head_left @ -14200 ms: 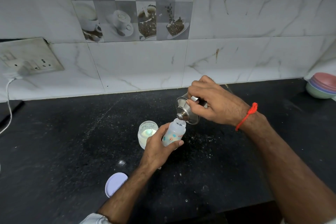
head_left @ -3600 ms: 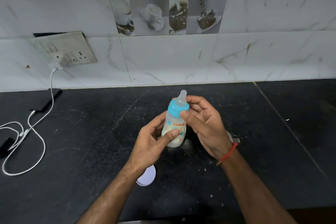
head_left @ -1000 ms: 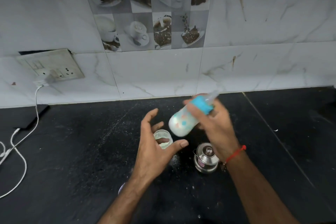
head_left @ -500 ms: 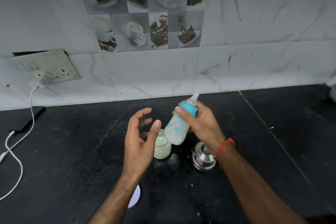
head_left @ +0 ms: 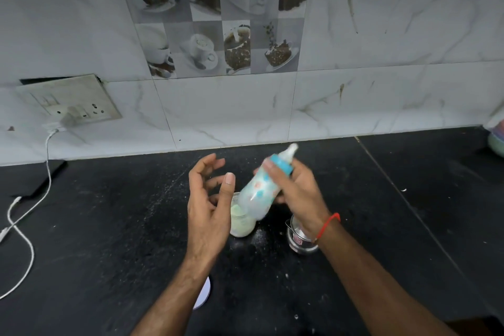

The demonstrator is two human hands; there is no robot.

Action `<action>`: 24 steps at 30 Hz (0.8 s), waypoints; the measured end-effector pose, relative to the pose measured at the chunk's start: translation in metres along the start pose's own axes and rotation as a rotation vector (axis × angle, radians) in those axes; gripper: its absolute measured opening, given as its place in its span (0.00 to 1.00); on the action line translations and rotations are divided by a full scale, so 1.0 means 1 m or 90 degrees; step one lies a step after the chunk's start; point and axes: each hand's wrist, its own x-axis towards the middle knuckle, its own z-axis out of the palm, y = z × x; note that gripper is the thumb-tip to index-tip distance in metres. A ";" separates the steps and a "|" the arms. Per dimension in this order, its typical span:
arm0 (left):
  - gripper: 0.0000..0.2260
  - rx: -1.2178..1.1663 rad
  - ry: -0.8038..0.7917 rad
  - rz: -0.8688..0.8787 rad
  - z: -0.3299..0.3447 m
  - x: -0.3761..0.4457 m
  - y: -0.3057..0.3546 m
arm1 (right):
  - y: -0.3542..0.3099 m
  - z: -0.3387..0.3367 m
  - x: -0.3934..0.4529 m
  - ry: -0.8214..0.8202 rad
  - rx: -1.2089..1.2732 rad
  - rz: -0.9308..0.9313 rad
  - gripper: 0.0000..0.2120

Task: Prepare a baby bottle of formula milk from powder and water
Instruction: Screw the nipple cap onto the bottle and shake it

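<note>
My right hand [head_left: 301, 194] grips the baby bottle [head_left: 261, 192] near its blue collar. The bottle is tilted, teat up to the right, blurred by motion, with milky liquid inside. My left hand [head_left: 210, 202] hovers just left of the bottle, fingers spread and relaxed, holding nothing. Behind the bottle a small glass jar of pale powder [head_left: 241, 222] stands open on the black counter [head_left: 109, 226]. A steel water vessel [head_left: 300, 237] stands under my right wrist, partly hidden.
The jar's white lid [head_left: 204, 293] lies on the counter behind my left forearm. A white charger cable [head_left: 24, 226] runs down from the wall socket [head_left: 71, 102] at the left. Stacked coloured bowls [head_left: 496, 139] sit at the far right edge. Powder specks dot the counter.
The bottle has swung in my right hand, its tilt changing from frame to frame. My left hand stays open beside it.
</note>
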 end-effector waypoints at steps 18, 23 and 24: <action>0.19 0.023 -0.031 0.013 -0.001 -0.001 0.001 | -0.014 -0.006 0.008 0.099 0.057 -0.094 0.15; 0.18 0.022 -0.024 0.008 0.000 -0.002 0.002 | -0.009 -0.002 0.002 0.013 -0.073 -0.067 0.17; 0.17 0.022 -0.026 0.011 -0.001 -0.002 0.002 | -0.013 -0.005 0.004 0.070 -0.016 -0.076 0.16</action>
